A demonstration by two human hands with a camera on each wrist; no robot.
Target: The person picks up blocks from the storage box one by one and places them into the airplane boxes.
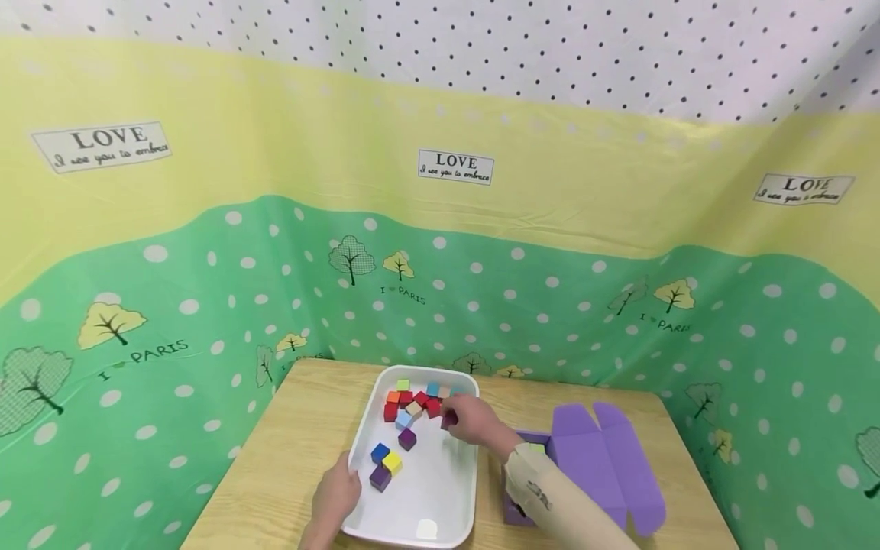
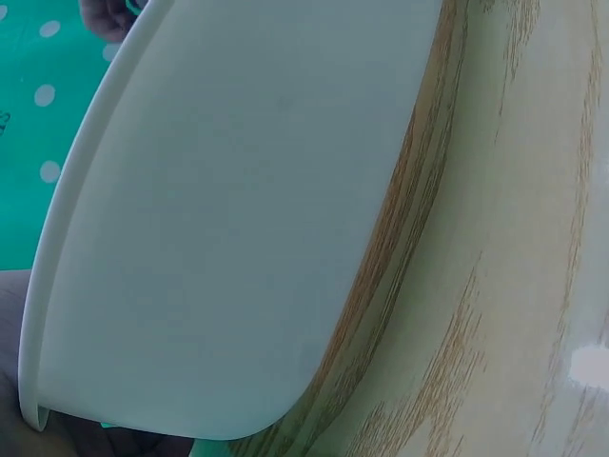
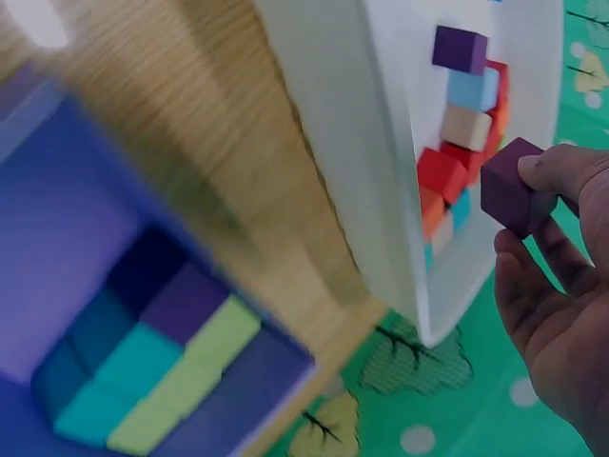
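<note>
My right hand [image 1: 474,418] pinches a purple cube [image 3: 509,190] between thumb and fingers, above the far right part of a white tray [image 1: 433,496]. At the tray's left side, my left hand [image 1: 337,489] grips the rim; most of its fingers are hidden. The left wrist view is mostly filled by the tray's outer wall [image 2: 219,219]. Toward the tray's far end lie several red, orange, tan, light blue and green cubes. Nearer are a blue cube [image 1: 380,453], a yellow cube [image 1: 392,463] and two purple cubes, one of them [image 1: 380,479] beside the yellow.
Right of the tray, an open purple box [image 1: 584,458] stands on the wooden table [image 1: 261,451], its lid folded out rightward. Inside it, the right wrist view shows light green cubes [image 3: 224,328], teal cubes [image 3: 138,360] and a purple cube [image 3: 186,303] packed together. A patterned curtain [image 1: 522,305] surrounds the table.
</note>
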